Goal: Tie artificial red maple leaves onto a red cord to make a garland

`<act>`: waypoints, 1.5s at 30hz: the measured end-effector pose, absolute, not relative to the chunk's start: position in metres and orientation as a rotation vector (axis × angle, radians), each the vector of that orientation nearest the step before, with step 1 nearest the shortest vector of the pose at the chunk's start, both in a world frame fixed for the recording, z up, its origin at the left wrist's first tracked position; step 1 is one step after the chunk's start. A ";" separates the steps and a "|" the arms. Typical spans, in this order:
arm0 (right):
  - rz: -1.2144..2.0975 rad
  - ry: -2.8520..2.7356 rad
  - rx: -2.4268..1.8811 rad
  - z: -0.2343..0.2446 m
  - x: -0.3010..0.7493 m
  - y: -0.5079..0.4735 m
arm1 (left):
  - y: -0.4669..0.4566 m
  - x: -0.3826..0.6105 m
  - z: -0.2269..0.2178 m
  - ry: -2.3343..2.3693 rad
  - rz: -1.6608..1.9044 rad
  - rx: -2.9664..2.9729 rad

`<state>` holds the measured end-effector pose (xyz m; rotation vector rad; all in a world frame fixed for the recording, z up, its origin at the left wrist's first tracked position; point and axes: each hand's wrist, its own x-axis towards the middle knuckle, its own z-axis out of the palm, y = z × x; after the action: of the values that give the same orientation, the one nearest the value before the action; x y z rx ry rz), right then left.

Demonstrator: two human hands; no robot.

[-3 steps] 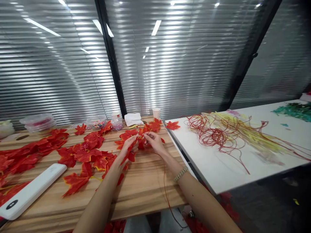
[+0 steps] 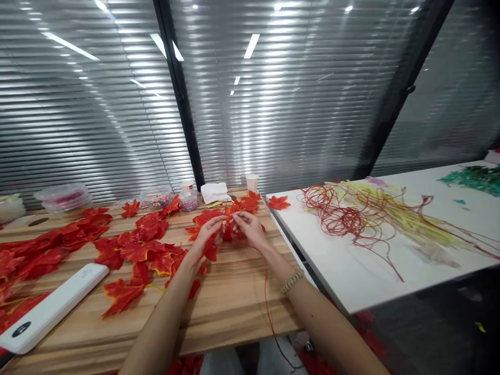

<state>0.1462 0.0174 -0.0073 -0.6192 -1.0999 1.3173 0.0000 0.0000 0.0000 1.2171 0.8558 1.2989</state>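
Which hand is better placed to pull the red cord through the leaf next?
Probably the right hand: the red cord trails down from it off the wooden table's edge, and its fingertips meet the red leaf. The left hand is cupped around that leaf, steadying it.

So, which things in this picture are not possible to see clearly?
- Head view: where the fingertips meet, too small to tell how the red leaf and red cord are gripped.
- Cord's lower end: passes below the wooden table edge.
- White device: cut by the left edge.
- Bead tub: contents too small.
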 end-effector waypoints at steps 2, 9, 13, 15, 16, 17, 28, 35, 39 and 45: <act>1.335 -1.076 -0.587 -0.004 0.147 0.017 | 0.000 0.000 0.005 0.858 1.287 1.155; 1.286 -0.992 -0.607 0.001 0.150 0.016 | 0.004 0.000 0.006 0.953 1.665 1.171; 1.260 -1.007 -0.642 0.001 0.149 0.015 | 0.008 -0.002 -0.002 1.083 1.835 1.429; 1.253 -1.039 -0.647 0.002 0.148 0.014 | 0.011 -0.003 -0.005 1.107 1.871 1.504; 1.259 -1.052 -0.649 0.002 0.148 0.013 | 0.011 -0.003 -0.006 1.116 1.882 1.525; 1.278 -1.065 -0.648 0.003 0.147 0.011 | 0.012 -0.003 -0.008 1.124 1.889 1.536; 1.302 -1.229 -0.669 0.004 0.141 -0.001 | 0.004 0.000 -0.007 1.229 1.659 1.807; 1.073 -1.306 -0.717 -0.005 0.141 0.006 | -0.004 0.010 -0.003 1.036 1.582 1.771; 0.906 -1.371 -0.772 -0.003 0.143 0.005 | -0.003 0.010 -0.002 1.084 1.590 1.663; 0.701 -1.465 -0.778 0.000 0.144 0.001 | -0.003 0.010 0.005 0.856 1.493 1.432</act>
<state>0.1436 0.0014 -0.0004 -0.7782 -1.4646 0.7009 0.0105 -0.0035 0.0046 1.4324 0.8559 1.4929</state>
